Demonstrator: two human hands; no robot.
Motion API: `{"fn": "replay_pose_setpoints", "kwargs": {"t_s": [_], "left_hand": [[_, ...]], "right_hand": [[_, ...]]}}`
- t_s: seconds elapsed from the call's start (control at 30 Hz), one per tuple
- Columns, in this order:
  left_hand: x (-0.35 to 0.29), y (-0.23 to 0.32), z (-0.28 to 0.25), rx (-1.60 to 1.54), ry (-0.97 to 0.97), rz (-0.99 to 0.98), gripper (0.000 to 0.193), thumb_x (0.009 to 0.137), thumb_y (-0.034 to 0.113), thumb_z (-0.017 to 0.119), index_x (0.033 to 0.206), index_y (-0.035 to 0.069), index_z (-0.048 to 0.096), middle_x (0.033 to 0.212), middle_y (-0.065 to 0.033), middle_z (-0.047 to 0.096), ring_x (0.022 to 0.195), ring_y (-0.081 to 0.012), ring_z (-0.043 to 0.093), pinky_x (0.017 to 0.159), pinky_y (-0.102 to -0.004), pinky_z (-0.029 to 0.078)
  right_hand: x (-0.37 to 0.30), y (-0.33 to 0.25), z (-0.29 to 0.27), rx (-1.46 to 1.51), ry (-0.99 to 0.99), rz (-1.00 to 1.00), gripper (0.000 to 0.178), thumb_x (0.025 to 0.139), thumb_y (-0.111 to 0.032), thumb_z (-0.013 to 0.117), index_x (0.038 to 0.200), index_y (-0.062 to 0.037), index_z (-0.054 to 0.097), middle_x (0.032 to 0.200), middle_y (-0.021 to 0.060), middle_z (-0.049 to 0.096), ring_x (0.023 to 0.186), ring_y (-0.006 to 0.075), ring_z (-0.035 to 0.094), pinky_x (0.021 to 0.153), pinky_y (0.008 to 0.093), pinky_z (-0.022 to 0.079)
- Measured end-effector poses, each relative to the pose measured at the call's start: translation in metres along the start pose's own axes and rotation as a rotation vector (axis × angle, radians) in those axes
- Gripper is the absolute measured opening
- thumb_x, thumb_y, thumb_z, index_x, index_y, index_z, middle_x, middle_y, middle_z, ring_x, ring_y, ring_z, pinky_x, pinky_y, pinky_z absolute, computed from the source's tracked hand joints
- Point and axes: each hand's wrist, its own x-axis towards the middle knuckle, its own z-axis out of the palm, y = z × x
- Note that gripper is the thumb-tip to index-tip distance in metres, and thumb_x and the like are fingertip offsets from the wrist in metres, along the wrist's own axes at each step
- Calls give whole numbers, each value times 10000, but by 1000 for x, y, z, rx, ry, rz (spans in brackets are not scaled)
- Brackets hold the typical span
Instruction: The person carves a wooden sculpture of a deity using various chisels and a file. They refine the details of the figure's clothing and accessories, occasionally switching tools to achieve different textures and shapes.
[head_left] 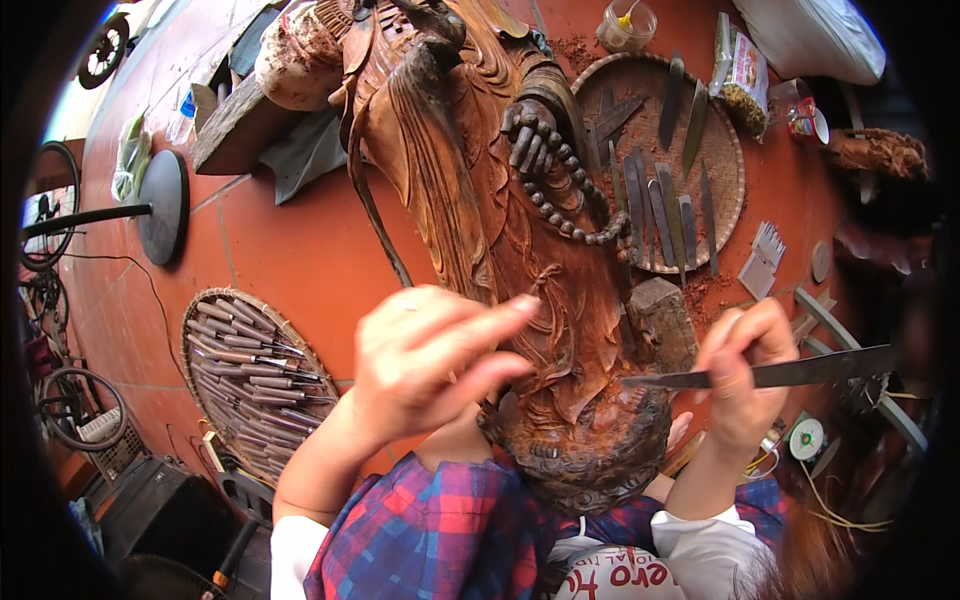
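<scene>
At one statue (500, 225), two hands (425, 355) (740, 405), right fingers (729, 376) holding one dark tool (825, 369)

Glossy carved-wood statue (505, 240), dull metal flat tool (815, 370), matt cloth plaid garment (435, 520).

The scene is bright, with light seeming to arrive from the upper left, where the tiled floor (290, 260) turns pale and the rim is washed out. The right edge and the lower left are quite dim. The left hand (415, 355) is softened by motion blur; the carved wooden figure (500, 250) is rather clear. Fisheye distortion bends the outer lines, and black surrounds the round view.
</scene>
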Motion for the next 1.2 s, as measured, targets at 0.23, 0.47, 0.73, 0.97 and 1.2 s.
{"fn": "replay_pose_setpoints", "kwargs": {"t_s": [0.23,0.47,0.73,0.97,1.2], "left_hand": [[18,28,37,-673,-436,-102,239,944,283,697,941,47,738,740,-95,704,666,-250,669,640,-373,524],[22,36,43,-1240,-775,-589,266,1001,254,673,1093,17,749,811,10,757,743,-13,613,654,-225,476],[41,38,63,-1277,-937,-292,454,1062,342,546,1392,33,599,1167,-72,733,1057,-135,653,990,-325,503],[15,11,77,-1497,-580,-395,701,997,546,590,1435,6,495,1296,-56,597,1181,-134,533,1028,-309,419],[13,2,82,-1993,-298,-466,537,1046,418,560,1396,14,501,1375,-64,555,1309,-154,497,1108,-349,400]], "right_hand": [[-16,7,36,-45,-145,36,400,776,-185,904,1025,-13,644,739,4,631,623,52,558,515,208,391],[5,9,20,-1047,319,-607,495,771,-14,813,1240,-55,658,1003,108,537,795,164,535,631,282,464],[17,-1,25,-462,84,-498,569,1059,-473,471,1252,22,674,997,107,563,814,181,655,717,312,566],[15,-8,50,-664,-91,-278,277,791,52,791,1060,3,744,942,87,731,879,132,719,761,263,566],[33,6,73,-1037,-171,-616,151,782,14,787,924,9,735,890,124,735,892,245,729,791,332,558]]}}
